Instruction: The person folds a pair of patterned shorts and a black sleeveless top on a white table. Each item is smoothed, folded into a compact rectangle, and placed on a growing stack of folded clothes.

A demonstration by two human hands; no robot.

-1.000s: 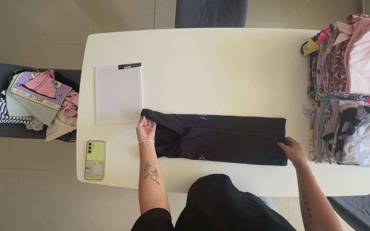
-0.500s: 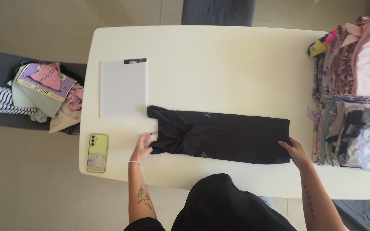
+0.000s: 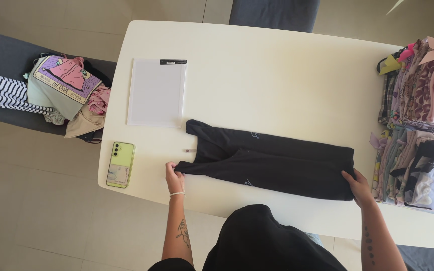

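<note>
Black leggings (image 3: 272,163) lie flat across the white surface (image 3: 277,85). Left hand (image 3: 173,175) fingers pinch the waist corner, right hand (image 3: 358,185) fingers grip the leg end. White rectangular board (image 3: 156,93) with a black label strip up left.

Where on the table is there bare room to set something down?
Widest: the far tabletop, between the white board, black garment and folded stacks. A narrow strip runs along the near edge. Crowded around the phone and left hand.
</note>
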